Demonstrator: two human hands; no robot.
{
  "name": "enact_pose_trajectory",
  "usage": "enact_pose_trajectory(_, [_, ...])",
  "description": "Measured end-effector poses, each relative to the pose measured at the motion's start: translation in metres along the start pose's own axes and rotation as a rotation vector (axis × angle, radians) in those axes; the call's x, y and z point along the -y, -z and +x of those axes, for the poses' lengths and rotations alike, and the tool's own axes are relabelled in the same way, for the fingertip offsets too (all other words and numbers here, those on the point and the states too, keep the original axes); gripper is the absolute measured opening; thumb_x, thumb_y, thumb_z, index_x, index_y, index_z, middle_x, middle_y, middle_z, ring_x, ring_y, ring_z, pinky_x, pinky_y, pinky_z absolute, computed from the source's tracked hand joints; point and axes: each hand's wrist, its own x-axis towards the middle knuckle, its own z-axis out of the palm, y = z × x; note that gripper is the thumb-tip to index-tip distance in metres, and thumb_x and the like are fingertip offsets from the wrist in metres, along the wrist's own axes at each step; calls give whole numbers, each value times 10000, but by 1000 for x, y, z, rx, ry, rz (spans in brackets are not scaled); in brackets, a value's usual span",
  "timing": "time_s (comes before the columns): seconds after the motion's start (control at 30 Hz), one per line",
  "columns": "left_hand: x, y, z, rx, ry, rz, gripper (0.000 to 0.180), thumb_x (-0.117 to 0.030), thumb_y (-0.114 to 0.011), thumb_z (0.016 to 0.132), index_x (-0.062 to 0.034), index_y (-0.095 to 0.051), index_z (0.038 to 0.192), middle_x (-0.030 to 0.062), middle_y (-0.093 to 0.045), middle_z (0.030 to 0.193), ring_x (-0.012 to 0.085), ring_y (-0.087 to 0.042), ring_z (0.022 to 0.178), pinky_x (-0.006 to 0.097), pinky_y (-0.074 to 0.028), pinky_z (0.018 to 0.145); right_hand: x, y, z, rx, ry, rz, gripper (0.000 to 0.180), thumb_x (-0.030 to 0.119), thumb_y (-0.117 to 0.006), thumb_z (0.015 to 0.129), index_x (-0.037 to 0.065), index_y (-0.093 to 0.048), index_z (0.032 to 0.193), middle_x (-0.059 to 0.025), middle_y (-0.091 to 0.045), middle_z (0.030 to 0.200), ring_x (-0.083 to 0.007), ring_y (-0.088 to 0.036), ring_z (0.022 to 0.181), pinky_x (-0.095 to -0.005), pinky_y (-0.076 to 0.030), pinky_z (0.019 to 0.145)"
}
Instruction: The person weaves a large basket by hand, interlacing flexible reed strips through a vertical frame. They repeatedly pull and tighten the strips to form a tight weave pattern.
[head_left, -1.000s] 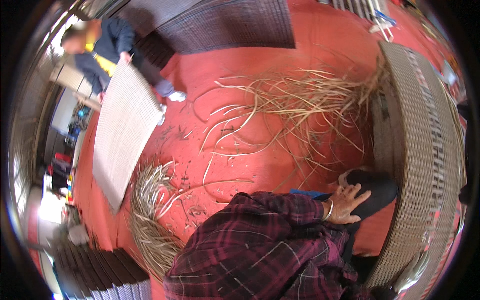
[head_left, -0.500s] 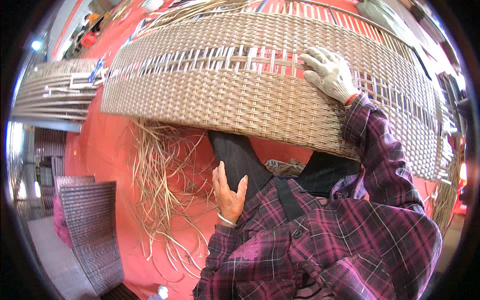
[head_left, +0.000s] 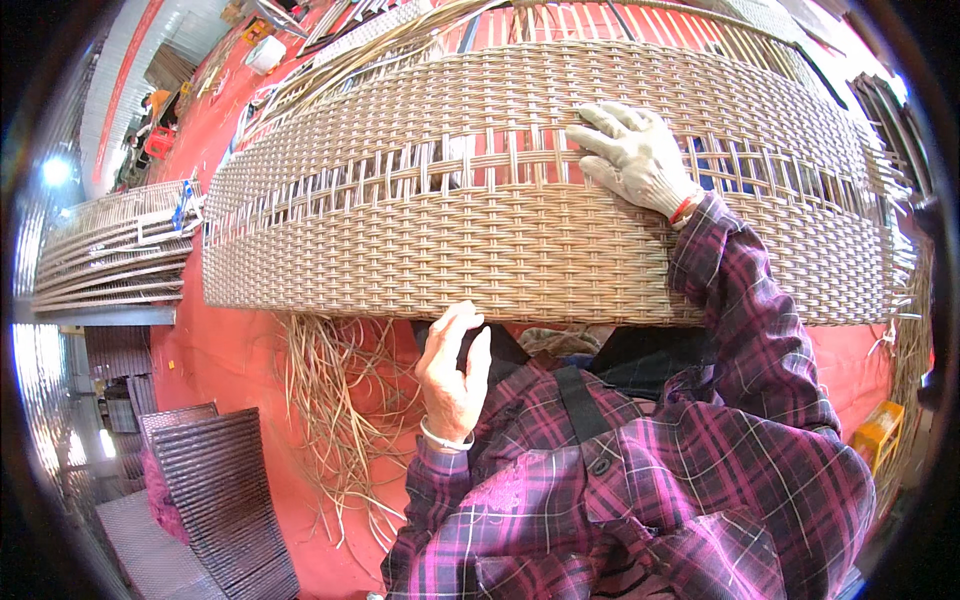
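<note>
A long tan panel of woven wicker (head_left: 450,265) lies across in front of me, its near edge over my dark-trousered legs. Along its middle runs a loosely woven band, where flat crossing strands (head_left: 515,158) leave gaps that show red beneath. My right hand (head_left: 640,160), in a whitish knit glove, rests on the panel at this band, fingers spread. My left hand (head_left: 450,375) is bare, with a bracelet at the wrist. Its fingertips are at the panel's near edge, fingers slightly bent and thumb apart, holding nothing visible.
Loose wicker strands (head_left: 345,410) lie heaped on the red floor (head_left: 230,365) to the left. A dark woven chair (head_left: 220,490) stands at lower left, and stacked woven frames (head_left: 110,250) lie beyond it. A yellow crate (head_left: 878,438) sits at right, a white bucket (head_left: 265,55) far left.
My left hand has risen from my thigh to the panel's near edge. The panel's left end appears lower in view. My gloved right hand remains on the panel, slightly farther left.
</note>
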Motion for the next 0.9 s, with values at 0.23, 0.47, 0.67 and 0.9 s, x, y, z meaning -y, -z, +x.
enact_pose_trajectory(0.23, [-1,-41,71,123,-268,124,319,-61,-675,854,5,-638,1165,178,-624,1196,338,-606,1080,413,-476,937,14,17,1,19,-76,27,435,427,-595,905,181,-612,1264,-109,-562,1368,-298,-497,1282,-466,-377,1054])
enact_pose_trajectory(0.47, [26,-83,130,107,-493,380,381,-111,-676,849,-39,-616,1218,127,-573,1268,317,-526,1118,443,-417,979,46,43,-34,12,-182,183,538,395,-702,817,102,-561,1246,-92,-582,1257,-289,-526,1190,-452,-380,1030])
enact_pose_trajectory(0.67, [43,-100,149,148,-525,434,292,-141,-658,867,-68,-626,1147,96,-584,1170,296,-529,1044,448,-423,909,47,41,-22,6,-255,188,542,414,-729,774,105,-576,1192,-61,-608,1118,-262,-566,1073,-442,-424,929])
enact_pose_trajectory(0.9, [44,-112,155,73,-523,452,254,-153,-653,879,-54,-636,1112,90,-590,1106,287,-539,1020,437,-416,860,49,36,-12,37,-318,179,403,454,-722,772,120,-626,975,-44,-589,926,-250,-572,914,-430,-421,793])
